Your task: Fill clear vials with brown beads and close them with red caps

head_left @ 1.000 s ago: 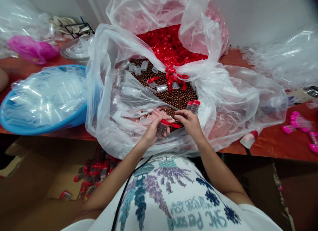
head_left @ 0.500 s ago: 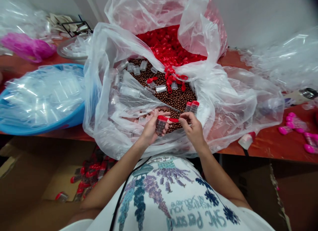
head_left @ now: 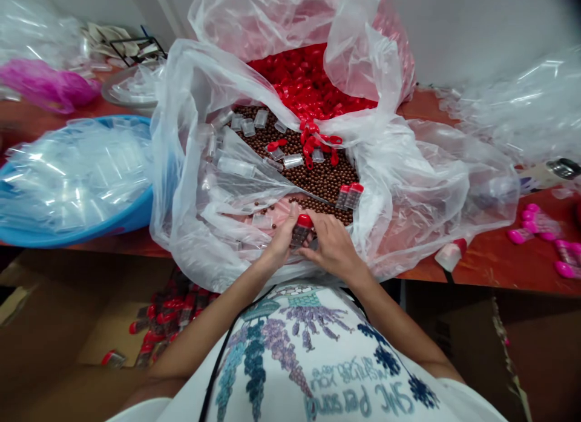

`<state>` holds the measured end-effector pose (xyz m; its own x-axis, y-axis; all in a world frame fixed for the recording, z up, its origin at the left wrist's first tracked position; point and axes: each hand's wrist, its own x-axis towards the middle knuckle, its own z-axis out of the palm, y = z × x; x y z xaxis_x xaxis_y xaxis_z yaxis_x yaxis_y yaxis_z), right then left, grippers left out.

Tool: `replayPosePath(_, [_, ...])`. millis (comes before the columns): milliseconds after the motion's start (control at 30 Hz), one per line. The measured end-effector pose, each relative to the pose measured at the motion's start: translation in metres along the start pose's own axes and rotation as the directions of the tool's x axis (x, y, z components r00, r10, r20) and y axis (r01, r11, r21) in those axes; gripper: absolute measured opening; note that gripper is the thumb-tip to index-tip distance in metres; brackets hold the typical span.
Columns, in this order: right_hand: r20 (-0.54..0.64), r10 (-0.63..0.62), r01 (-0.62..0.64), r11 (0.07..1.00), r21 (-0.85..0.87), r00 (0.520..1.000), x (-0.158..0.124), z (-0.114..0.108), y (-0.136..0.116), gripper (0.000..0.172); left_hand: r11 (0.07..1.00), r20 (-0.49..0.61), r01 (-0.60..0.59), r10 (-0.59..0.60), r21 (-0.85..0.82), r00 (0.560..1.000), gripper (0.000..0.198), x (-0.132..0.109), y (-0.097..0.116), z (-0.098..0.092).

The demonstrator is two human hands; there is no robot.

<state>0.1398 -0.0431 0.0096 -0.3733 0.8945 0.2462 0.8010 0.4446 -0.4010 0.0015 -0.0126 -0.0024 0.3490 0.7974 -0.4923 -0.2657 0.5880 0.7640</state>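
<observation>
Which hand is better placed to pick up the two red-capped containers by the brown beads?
Probably the right hand: the two containers lie just beyond it. The left hand is farther off, across the held container between both hands.

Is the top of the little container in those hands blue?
No, the little container held between the left hand and the right hand has a bright red top.

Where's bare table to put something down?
On the right, the red table has a bare patch between the red-ended container and the pink-ended pieces. A thinner strip lies between the pink bag and blue basin. The middle is crowded: plastic bag, brown balls, left hand, right hand.
</observation>
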Motion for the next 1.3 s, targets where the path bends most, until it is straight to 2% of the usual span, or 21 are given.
replayPosePath(167, [-0.036, -0.077, 0.075, 0.996, -0.049, 0.996, 0.002, 0.006, 0.009, 0.064, 0.999, -0.041, -0.051, 0.051, -0.018, 0.998, 0.044, -0.002, -0.004, 0.003])
replayPosePath(267, [-0.021, -0.16, 0.159, 0.985, -0.063, 0.987, 0.002, 0.01, 0.017, 0.059, 0.999, -0.093, -0.034, 0.032, -0.026, 0.995, 0.04, -0.004, -0.009, 0.004])
replayPosePath(367, [0.016, -0.199, 0.2, 0.978, -0.065, 0.98, 0.002, 0.013, 0.019, 0.056, 0.999, -0.095, 0.0, -0.005, -0.053, 0.995, 0.038, -0.005, -0.014, 0.005])
replayPosePath(433, [0.034, -0.185, 0.186, 0.982, -0.041, 0.982, 0.002, 0.012, 0.016, 0.059, 0.995, -0.121, -0.002, -0.009, -0.097, 0.993, 0.036, -0.004, -0.017, 0.005])
replayPosePath(533, [0.041, -0.144, 0.144, 0.99, 0.009, 0.989, 0.003, 0.011, 0.012, 0.07, 0.98, -0.194, -0.07, 0.033, -0.186, 0.98, 0.031, -0.002, -0.017, 0.003])
replayPosePath(633, [0.036, -0.141, 0.14, 0.989, 0.044, 0.989, 0.004, 0.012, 0.011, 0.076, 0.972, -0.151, -0.073, 0.04, -0.221, 0.988, 0.035, 0.0, -0.014, 0.003])
replayPosePath(800, [-0.007, -0.16, 0.16, 0.983, 0.088, 0.987, 0.005, 0.019, 0.013, 0.079, 0.984, -0.121, -0.048, 0.027, -0.17, 0.992, 0.046, 0.0, -0.009, 0.003])
replayPosePath(1033, [-0.043, -0.194, 0.196, 0.979, 0.051, 0.98, 0.004, 0.022, 0.018, 0.073, 0.999, -0.094, -0.019, 0.014, -0.05, 0.995, 0.056, 0.0, -0.015, 0.001])
replayPosePath(1200, [-0.01, -0.207, 0.207, 0.978, 0.024, 0.978, 0.004, 0.024, 0.024, 0.062, 0.997, -0.053, 0.04, -0.043, -0.066, 0.998, 0.054, -0.004, -0.016, 0.001])
replayPosePath(1300, [-0.017, -0.186, 0.187, 0.98, 0.067, 0.982, 0.005, 0.022, 0.021, 0.069, 0.992, -0.041, 0.035, -0.04, -0.121, 0.998, 0.044, -0.006, -0.012, 0.002])
